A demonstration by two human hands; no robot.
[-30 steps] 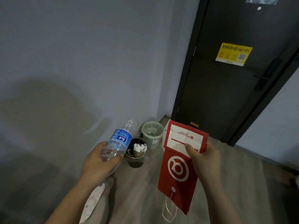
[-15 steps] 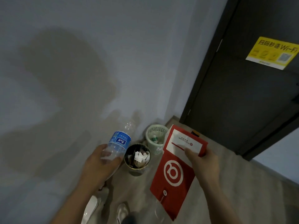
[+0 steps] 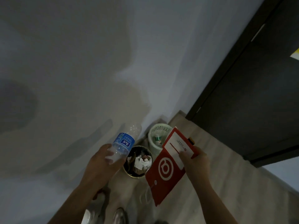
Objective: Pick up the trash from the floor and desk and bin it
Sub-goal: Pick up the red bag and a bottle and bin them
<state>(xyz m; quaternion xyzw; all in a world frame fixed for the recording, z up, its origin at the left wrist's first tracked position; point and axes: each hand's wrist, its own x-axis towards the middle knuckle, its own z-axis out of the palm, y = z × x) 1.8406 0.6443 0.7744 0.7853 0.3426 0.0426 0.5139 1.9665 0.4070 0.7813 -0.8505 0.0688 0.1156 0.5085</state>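
We see a dark door (image 3: 258,102) in its dark frame, with a corner of a yellow sticker (image 3: 295,54) at the door's upper right. Left of the door runs a plain grey wall (image 3: 80,62); below the door lies pale wood-look floor (image 3: 229,168).

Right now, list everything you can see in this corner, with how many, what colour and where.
wall: one, grey, left and centre
floor: one, pale wood, lower right
door: one, dark, far right
water bottle: one, clear with blue label, left of the dark bin
paper bag: one, red with white print, right of the dark bin
dark bin: one, black with gold rim, on the floor
crumpled paper: several, white, inside dark bin
mesh basket: one, pale green, corner behind dark bin
left grip: one, wraps the water bottle
right grip: one, pinches the paper bag
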